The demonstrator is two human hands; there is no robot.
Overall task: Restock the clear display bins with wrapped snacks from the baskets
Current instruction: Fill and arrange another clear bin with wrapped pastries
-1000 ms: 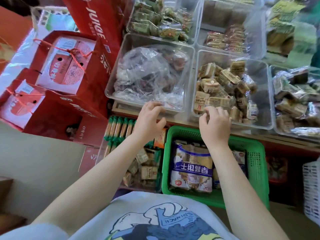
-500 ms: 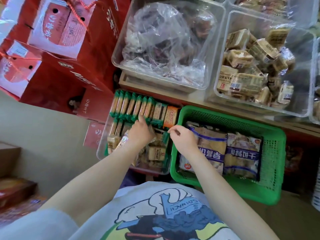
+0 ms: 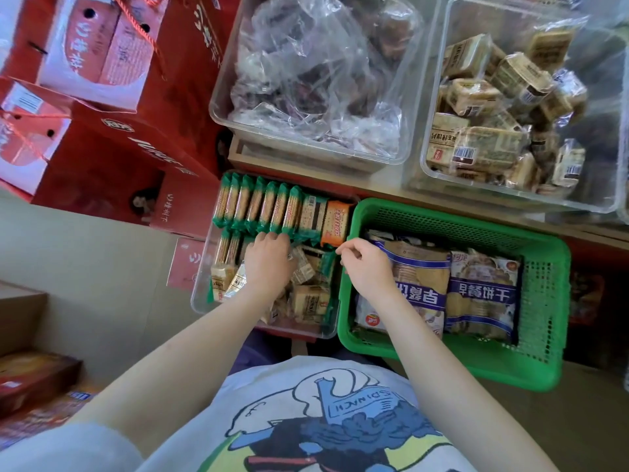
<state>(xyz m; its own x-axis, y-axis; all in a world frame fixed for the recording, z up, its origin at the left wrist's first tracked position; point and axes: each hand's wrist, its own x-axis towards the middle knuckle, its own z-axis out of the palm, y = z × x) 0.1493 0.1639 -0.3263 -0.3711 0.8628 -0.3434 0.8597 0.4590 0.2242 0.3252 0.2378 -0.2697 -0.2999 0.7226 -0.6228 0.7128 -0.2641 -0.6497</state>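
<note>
L hand (image 3: 269,264) is down in the low clear bin (image 3: 200,301), fingers curled over loose beige snack packs (image 3: 308,301) near its middle; can't tell if it actually grips one. R hand (image 3: 366,267), fingers curled, pinches a green wrapper edge (image 3: 329,258) at the bin's right wall, beside the green basket (image 3: 551,301). Best approach, imo: lift w/o disturbing the upright green-pack row (image 3: 258,207) along the far edge.

Bright daylight; edges bowed (slightly soft)
</note>
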